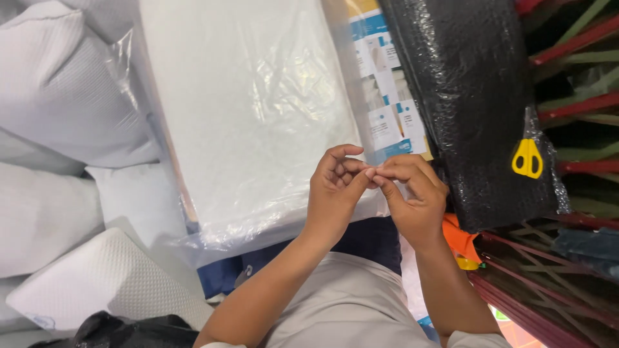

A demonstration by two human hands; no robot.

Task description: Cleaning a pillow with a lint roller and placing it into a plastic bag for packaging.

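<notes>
We see our left hand [335, 187] and right hand [412, 193] meeting fingertip to fingertip at centre frame, pinching something too small to tell, just over the lower edge of a plastic-wrapped white pillow [258, 109]. Both wrists angle inward, fingers curled. Yellow scissors [527, 158] lie at right on black bubble wrap [471, 84].

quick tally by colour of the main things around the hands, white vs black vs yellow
White: 3 – bagged pillow by the left hand and right hand, bare pillow, textured pillow
Black: 1 – bubble-wrapped bundle
Yellow: 1 – scissors on that bundle
Total: 5
More white shapes at the left edge are too cut off to count.
</notes>
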